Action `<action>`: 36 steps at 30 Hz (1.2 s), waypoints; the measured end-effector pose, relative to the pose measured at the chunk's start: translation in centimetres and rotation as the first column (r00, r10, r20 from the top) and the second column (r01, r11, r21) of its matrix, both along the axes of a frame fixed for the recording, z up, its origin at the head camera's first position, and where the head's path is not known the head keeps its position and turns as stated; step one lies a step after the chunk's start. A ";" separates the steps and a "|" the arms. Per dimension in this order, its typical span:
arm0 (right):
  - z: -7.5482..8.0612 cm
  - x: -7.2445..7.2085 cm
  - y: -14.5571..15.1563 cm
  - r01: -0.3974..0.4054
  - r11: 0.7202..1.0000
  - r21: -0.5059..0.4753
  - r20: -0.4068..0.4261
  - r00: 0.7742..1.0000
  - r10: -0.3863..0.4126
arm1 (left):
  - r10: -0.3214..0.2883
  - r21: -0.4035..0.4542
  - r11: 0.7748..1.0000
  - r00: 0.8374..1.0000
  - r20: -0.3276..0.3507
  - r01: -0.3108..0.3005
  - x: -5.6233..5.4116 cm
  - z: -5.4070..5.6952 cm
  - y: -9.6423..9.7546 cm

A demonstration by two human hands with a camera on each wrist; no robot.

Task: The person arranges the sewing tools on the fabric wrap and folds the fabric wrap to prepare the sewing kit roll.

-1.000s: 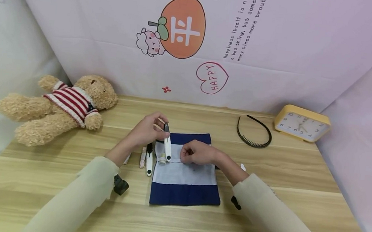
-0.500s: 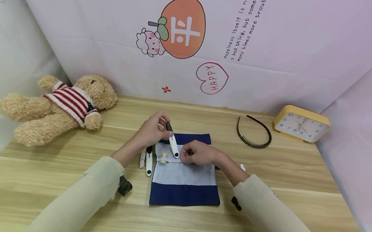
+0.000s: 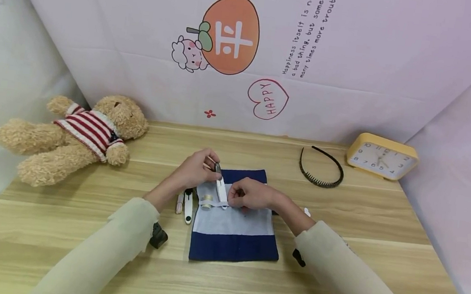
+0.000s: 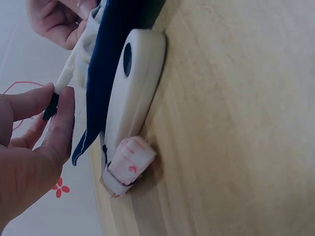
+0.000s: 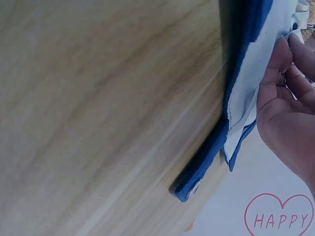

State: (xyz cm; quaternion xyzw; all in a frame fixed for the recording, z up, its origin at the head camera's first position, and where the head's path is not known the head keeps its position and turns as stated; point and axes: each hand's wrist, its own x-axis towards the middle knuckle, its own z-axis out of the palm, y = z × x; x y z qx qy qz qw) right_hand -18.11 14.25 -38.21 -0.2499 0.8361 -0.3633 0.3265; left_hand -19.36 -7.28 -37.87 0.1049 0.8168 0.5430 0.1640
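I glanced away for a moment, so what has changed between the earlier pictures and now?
The left grip moved right, carrying the slim white tool with a black end across the blue-and-grey cloth; the tool's tip now appears tucked behind the narrow pale strap. Nothing was taken hold of or let go. The right grip, pale yellow cylindrical spool and brown plush bear in a striped sweater stayed put.

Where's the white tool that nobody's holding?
In the head view, the white tool lies on the wooden table, just left of the blue and grey cloth, between it and the little pink-and-white strip.
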 end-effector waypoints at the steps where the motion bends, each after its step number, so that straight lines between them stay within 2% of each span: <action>1: 0.0 0.0 0.0 0.000 1.000 0.001 0.000 1.000 0.000 | -0.019 -0.023 1.000 1.000 -0.005 0.019 0.1 -0.1 0.1; 5: 0.1 0.0 0.0 -0.006 1.000 -0.004 0.004 1.000 0.006 | -0.108 -0.117 0.988 0.994 -0.032 0.104 0.3 -0.5 0.5; 9: 0.1 0.0 0.0 -0.012 1.000 -0.013 0.011 1.000 0.012 | -0.161 -0.152 0.976 0.986 -0.031 0.154 0.4 -0.7 0.7; 19: 0.2 0.0 0.0 0.006 1.000 0.004 0.009 1.000 -0.006 | -0.191 -0.187 0.965 0.982 -0.008 0.186 0.7 -0.4 0.6; 23: 0.2 0.1 0.0 0.005 1.000 0.003 0.007 1.000 -0.005 | -0.214 -0.219 0.954 0.976 -0.026 0.204 0.8 -0.4 0.4; 28: 0.2 0.1 0.0 0.009 1.000 0.002 0.014 1.000 -0.009 | -0.267 -0.243 0.939 0.961 -0.067 0.244 0.8 -0.5 0.3; 31: 0.2 0.1 0.0 0.009 1.000 0.001 0.018 1.000 -0.009 | -0.289 -0.236 0.935 0.955 -0.067 0.266 0.9 -0.5 0.3; 36: 0.2 0.1 0.0 0.010 1.000 -0.002 0.019 1.000 -0.010 | -0.295 -0.231 0.933 0.954 -0.055 0.275 1.0 -0.4 0.3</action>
